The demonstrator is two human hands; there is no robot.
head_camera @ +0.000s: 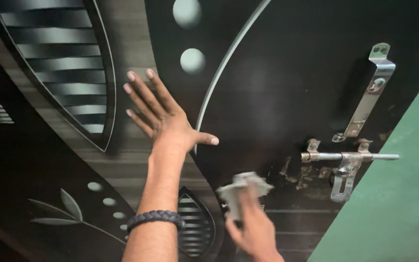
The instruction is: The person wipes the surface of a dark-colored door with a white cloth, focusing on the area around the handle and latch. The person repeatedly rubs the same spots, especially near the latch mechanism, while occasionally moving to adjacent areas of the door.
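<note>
My left hand (163,116) lies flat against a dark patterned door (277,82), fingers spread and pointing up-left, with a braided black band on the wrist. Lower and to the right, my right hand (253,228) is closed on a crumpled grey cloth (242,187) and presses it against the door, just left of the bolt. The cloth and hand look blurred.
A metal pull handle (370,92) is fixed to the door at the right. Below it sits a metal sliding bolt with a hasp (346,162). A green wall (403,194) borders the door's right edge.
</note>
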